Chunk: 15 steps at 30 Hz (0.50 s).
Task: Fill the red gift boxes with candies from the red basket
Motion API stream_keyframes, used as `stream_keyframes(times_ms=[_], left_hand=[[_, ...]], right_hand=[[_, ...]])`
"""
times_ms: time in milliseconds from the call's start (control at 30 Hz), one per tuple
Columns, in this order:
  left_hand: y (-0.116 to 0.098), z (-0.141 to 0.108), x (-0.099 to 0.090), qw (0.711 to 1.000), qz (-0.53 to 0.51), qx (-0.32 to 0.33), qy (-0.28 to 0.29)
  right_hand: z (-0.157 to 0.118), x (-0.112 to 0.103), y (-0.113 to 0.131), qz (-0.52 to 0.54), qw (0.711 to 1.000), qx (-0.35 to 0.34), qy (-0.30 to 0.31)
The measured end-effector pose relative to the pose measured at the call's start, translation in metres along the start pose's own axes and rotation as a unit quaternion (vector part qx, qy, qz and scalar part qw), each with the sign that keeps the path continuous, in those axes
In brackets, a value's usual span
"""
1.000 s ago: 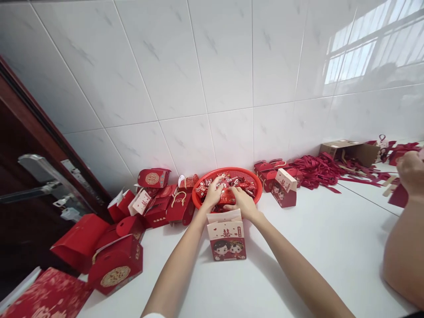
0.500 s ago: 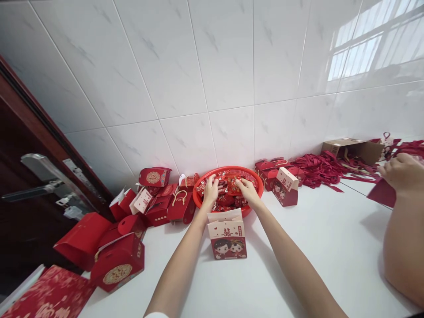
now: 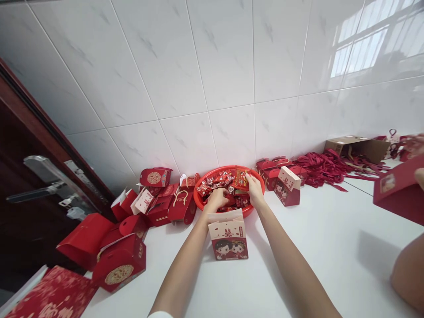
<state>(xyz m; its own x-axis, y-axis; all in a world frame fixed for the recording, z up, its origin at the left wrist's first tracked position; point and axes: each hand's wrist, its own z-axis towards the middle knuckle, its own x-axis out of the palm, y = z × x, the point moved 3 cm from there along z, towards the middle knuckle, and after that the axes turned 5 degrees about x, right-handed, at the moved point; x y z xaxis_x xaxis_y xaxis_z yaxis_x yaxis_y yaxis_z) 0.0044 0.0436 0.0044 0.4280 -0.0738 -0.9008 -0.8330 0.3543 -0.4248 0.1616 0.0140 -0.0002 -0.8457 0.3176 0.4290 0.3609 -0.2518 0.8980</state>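
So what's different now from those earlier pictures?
The right hand has shifted toward the right rim of the round red plastic basket, pinching a shiny red-and-gold packet. The left hand has moved down among the glossy red packets. At far right, a dark red box shows larger, raised higher. The upright cream-and-red paper box stayed put.

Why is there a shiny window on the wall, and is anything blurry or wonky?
Head view: the glossy tiled wall reflects a bright window; head view: the red box at the right edge looks blurry, with a soft grey shadow on the white table; head view: tile lines splay, probably from a wide lens.
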Motion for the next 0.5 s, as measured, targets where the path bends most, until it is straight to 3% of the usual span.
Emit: stream_keyframes(times_ms=[133, 200, 333, 500], left_hand=[[0.001, 0.000, 0.004, 0.999, -0.016, 0.011, 0.026], [0.000, 0.001, 0.003, 0.999, -0.031, 0.027, 0.013], [-0.002, 0.004, -0.006, 0.994, -0.051, 0.047, -0.082], [0.004, 0.004, -0.018, 0.971, -0.074, 0.026, -0.227]], right_hand=[[-0.004, 0.001, 0.002, 0.027, 1.000, 0.008, 0.010], [-0.005, 0.001, 0.003, 0.035, 0.999, 0.011, 0.015], [-0.005, 0.001, 0.004, 0.039, 0.999, 0.004, 0.013], [-0.003, -0.001, 0.003, 0.046, 0.999, -0.001, 0.001]])
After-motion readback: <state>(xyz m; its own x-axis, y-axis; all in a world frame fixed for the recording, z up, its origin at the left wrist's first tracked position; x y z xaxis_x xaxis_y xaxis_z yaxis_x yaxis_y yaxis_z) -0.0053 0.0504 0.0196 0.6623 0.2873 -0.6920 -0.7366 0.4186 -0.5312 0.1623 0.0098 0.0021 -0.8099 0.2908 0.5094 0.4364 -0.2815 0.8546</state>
